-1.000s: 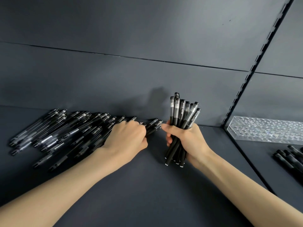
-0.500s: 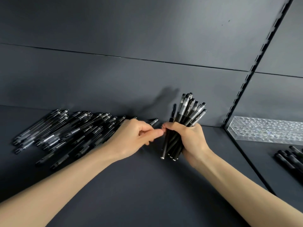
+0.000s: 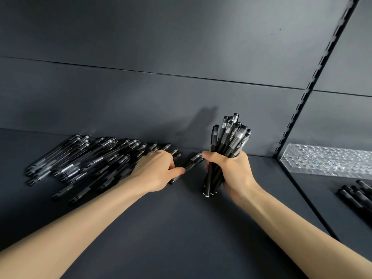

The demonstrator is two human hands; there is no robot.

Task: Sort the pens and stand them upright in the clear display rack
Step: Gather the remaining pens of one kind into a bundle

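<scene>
Right hand [image 3: 231,172] fingers clench an upright pen bundle [image 3: 225,154]; left hand [image 3: 157,170] fingers pinch one pen [image 3: 189,165], hiding the pile's [image 3: 80,164] near edge.

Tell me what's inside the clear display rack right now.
The clear display rack shows only empty holes, no pens standing in it. Its right end runs out of view, so that part can't be checked.

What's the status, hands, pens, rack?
Right hand shut on upright pen bundle. Left hand pinching single pen beside pile. Clear rack empty, unobstructed.
</scene>
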